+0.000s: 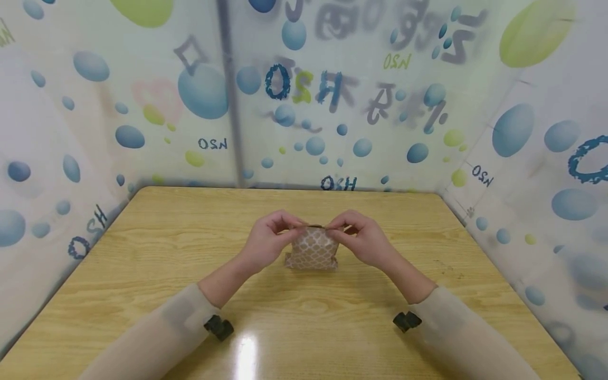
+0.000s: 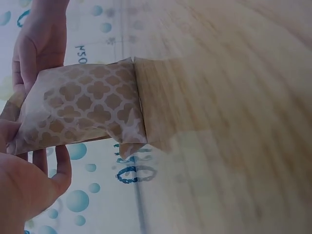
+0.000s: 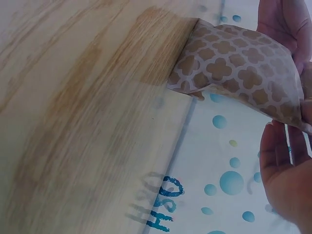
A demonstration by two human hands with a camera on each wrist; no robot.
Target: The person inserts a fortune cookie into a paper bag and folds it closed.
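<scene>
A small brown paper bag (image 1: 314,252) with a white lattice print stands upright near the middle of the wooden table. My left hand (image 1: 271,237) pinches the left corner of its top edge between thumb and fingers. At the opposite top corner, my right hand (image 1: 363,240) does the same. The bag's mouth shows as a narrow dark slit between the hands in the head view. In the left wrist view, the patterned side of the bag (image 2: 92,105) looks creased, and its bottom meets the table. What the bag may contain is hidden.
The wooden table (image 1: 199,221) is enclosed by pale curtains (image 1: 304,137) printed with blue and green bubbles and lettering. Both sleeves carry a small black clip-like device, the left one (image 1: 219,328) and the right one (image 1: 407,321).
</scene>
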